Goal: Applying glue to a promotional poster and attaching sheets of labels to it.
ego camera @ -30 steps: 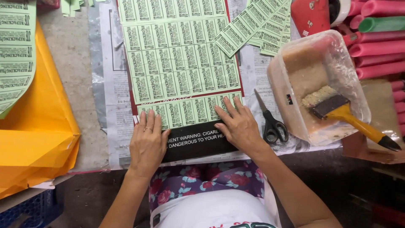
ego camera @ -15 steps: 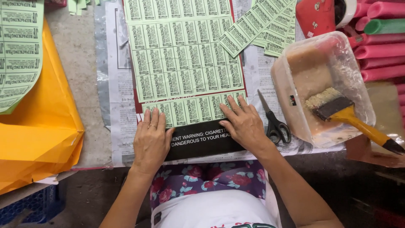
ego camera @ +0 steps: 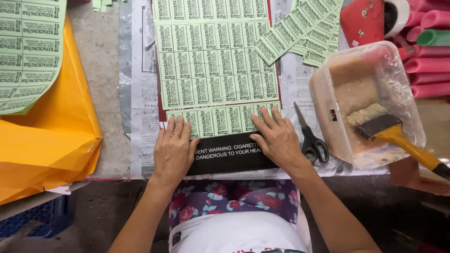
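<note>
A sheet of green printed labels (ego camera: pixel 215 61) in rows covers a dark red board on newspaper. A separate strip of green labels (ego camera: pixel 220 119) lies just below it, above a black band with white print (ego camera: pixel 225 154). My left hand (ego camera: pixel 173 150) lies flat with fingers spread, fingertips on the strip's left end. My right hand (ego camera: pixel 279 138) lies flat too, its fingers pressing the strip's right end. Neither hand holds anything.
Black-handled scissors (ego camera: pixel 309 138) lie right of my right hand. A clear plastic tub (ego camera: pixel 337 100) holds paste and a yellow-handled brush (ego camera: pixel 398 138). Loose label strips (ego camera: pixel 300 33) fan out above. Orange paper (ego camera: pixel 51 136) and another label sheet (ego camera: pixel 28 51) lie left; pink tubes (ego camera: pixel 429 65) right.
Both hands have stayed flat on the bottom label strip, shifting only slightly. The view has drifted a little.
</note>
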